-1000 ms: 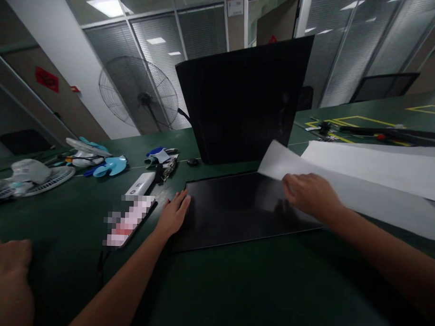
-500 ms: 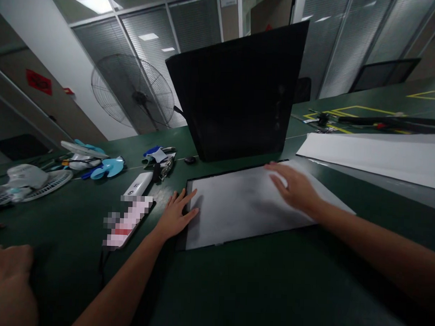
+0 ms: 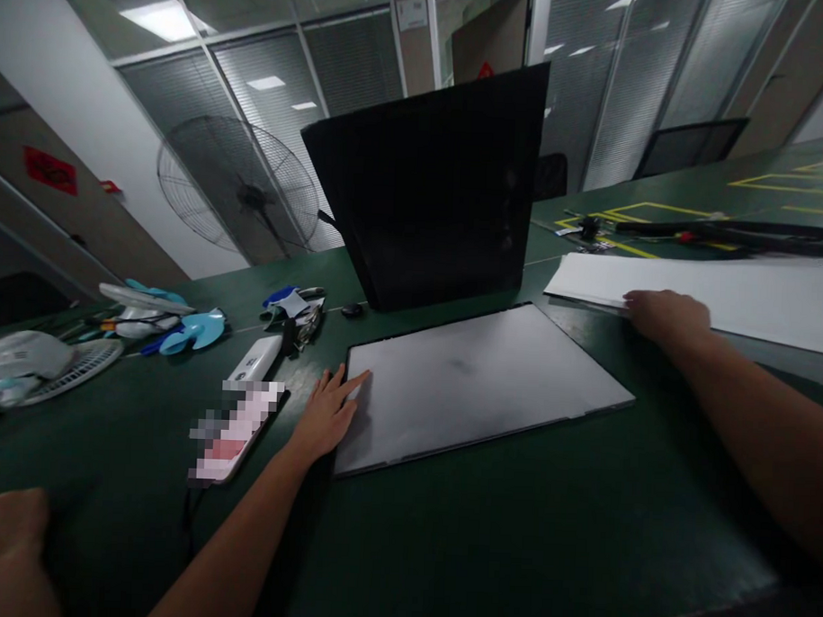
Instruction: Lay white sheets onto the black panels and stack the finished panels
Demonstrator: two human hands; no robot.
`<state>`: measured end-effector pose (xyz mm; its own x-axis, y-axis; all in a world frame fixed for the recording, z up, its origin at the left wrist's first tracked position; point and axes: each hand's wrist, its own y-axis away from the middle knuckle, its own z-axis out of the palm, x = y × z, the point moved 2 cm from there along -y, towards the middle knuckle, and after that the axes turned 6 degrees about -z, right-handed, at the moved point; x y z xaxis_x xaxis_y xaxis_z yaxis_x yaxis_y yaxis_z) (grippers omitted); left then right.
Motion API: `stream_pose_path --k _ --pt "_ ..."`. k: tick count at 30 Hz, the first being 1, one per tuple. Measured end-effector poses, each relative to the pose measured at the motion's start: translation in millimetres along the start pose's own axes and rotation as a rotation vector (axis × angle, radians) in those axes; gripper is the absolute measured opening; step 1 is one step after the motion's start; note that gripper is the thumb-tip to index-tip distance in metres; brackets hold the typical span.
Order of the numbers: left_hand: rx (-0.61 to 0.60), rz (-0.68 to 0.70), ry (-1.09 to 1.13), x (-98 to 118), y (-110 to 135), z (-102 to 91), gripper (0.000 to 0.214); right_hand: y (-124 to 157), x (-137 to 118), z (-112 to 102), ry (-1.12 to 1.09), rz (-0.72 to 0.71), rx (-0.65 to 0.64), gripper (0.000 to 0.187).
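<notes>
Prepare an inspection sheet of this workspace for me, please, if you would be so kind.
Surface: green table with yellow lines far right.
Job's things: white sheet lying flat; more white sheets to its right.
Clutter: blue fan blade, white device and pixelated item on the left; upright black panel behind.
Hands: left hand at the flat sheet's left edge, fingers spread; right hand at the other sheets' near edge, grip unclear; another person's hand lower left.
Cables: dark cord below the pixelated item.
Surroundings: standing fan, blinds, chair.
</notes>
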<state>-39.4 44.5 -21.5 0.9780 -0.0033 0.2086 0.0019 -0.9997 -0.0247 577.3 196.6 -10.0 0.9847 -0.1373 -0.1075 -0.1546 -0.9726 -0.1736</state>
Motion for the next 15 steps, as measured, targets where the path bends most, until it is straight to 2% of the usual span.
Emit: stream_pose_path --k 5,9,11,15 --pt "0.040 -0.011 0.036 -3 -1 2.0 0.057 19 -45 -26 0.059 -0.027 0.094 0.049" --pt "0.051 -0.027 0.059 0 1 0.7 0.058 53 -101 -48 0.076 -0.151 0.158 0.041" --pt "0.061 -0.029 0.078 2 1 -1.0 0.058 79 -139 -53 0.085 -0.285 0.152 0.038" --pt "0.074 -0.030 0.109 3 1 -3.5 0.057 143 -211 -47 0.060 -0.701 0.022 0.028"
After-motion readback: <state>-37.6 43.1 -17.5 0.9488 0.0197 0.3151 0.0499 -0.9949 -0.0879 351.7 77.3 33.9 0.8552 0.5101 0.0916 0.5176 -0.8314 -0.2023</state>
